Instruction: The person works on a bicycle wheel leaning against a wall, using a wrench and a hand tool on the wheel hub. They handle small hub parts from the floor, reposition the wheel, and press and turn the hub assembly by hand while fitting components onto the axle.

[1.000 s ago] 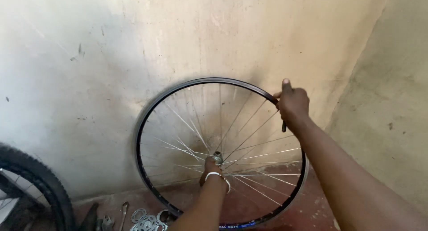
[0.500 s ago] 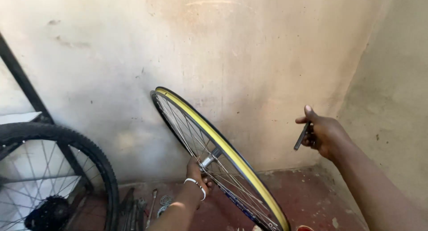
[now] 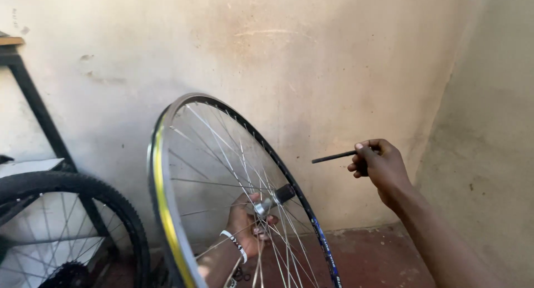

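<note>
A bare bicycle wheel rim with silver spokes and a yellow inner strip stands upright, turned partly edge-on to me. My left hand, with a white band on the wrist, grips the wheel's hub behind the spokes. My right hand is held to the right of the wheel, apart from it, closed on a thin dark rod-shaped tool that points left toward the rim.
A second wheel with a black knobby tyre stands at lower left beside a dark metal stand leg. A pale plaster wall is close behind, meeting a side wall at right. Red floor lies below.
The wheel has been turned from facing me to nearly edge-on and past it. My right hand came off the rim's top and moved out right with the tool.
</note>
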